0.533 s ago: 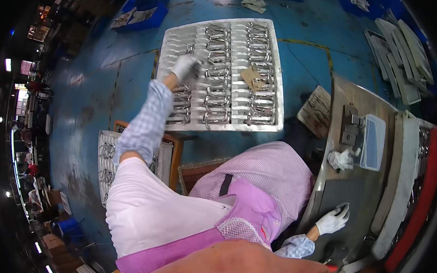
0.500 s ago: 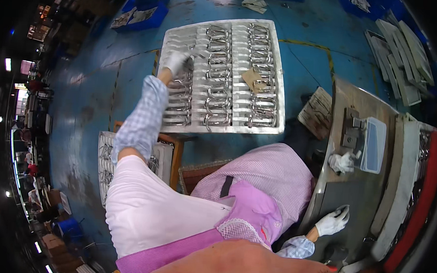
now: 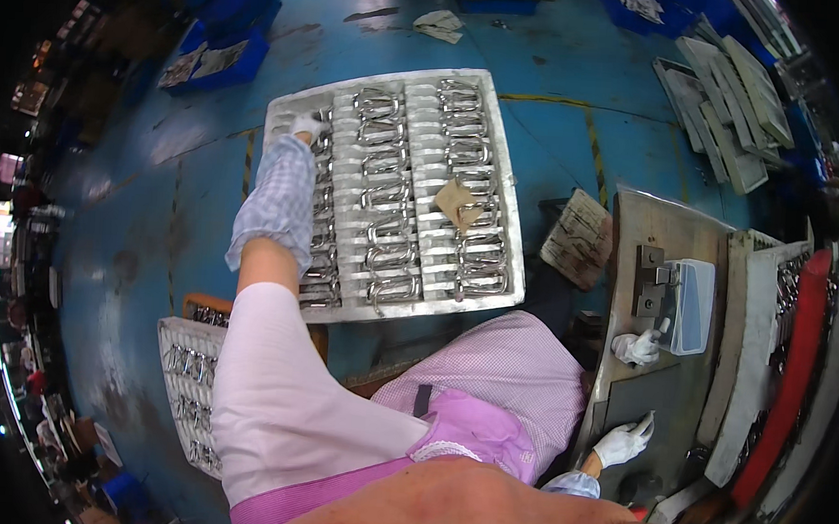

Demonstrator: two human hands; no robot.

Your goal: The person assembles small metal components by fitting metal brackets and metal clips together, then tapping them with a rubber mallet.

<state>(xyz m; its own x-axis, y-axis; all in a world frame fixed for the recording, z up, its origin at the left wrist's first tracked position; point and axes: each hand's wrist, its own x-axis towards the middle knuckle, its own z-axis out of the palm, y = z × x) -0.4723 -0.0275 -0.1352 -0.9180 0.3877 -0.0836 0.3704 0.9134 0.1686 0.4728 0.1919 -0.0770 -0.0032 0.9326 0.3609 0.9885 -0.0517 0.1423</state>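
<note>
At the far left of the white slotted tray (image 3: 349, 159), my left hand (image 3: 306, 126), in a white glove, is closed on a shiny bent metal part (image 3: 324, 117). The part sits at the far end of the left column; the glove hides some of it. Several similar bent metal parts (image 3: 385, 194) lie in the tray's three columns. My right hand (image 3: 623, 443), also gloved, rests over the workbench by a dark flat mat (image 3: 642, 405). Its fingers are stretched out, and I see nothing held in them.
A brown scrap (image 3: 458, 204) lies on the right column. On the bench (image 3: 630, 235) are a metal block fixture (image 3: 650, 282), a clear plastic box (image 3: 692, 309) and a crumpled white glove (image 3: 635, 347). A second filled tray (image 3: 185, 383) stands at the near left. Blue bins (image 3: 223, 62) stand farther off.
My left hand has moved left with the metal part, from above the tray down to the far end of its left column. The fingers of my right hand have straightened. The view has shifted.
</note>
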